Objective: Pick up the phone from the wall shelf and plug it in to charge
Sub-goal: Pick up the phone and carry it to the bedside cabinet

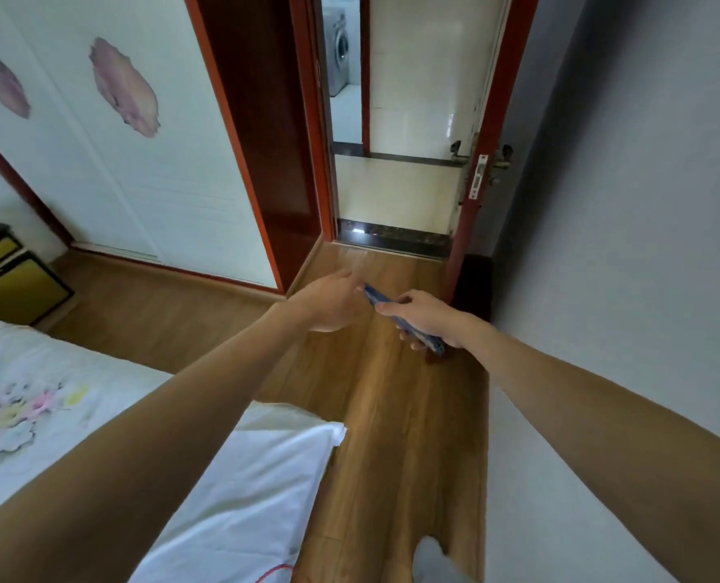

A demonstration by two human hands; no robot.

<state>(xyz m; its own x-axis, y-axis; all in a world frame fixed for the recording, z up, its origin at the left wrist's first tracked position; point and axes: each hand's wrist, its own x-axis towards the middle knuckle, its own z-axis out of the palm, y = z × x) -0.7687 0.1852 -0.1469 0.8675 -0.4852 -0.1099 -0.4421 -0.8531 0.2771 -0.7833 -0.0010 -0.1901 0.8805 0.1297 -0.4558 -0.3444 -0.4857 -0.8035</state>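
Two hands – the left hand (329, 302) and the right hand (427, 319) – at frame centre. One blue phone (377, 297). One bed (232, 490) lower left, one washing machine (338, 52) up top.

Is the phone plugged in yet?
Not plugged in. The right hand holds the phone in mid-air over the floor, no cable on it; the left hand is beside its tip.
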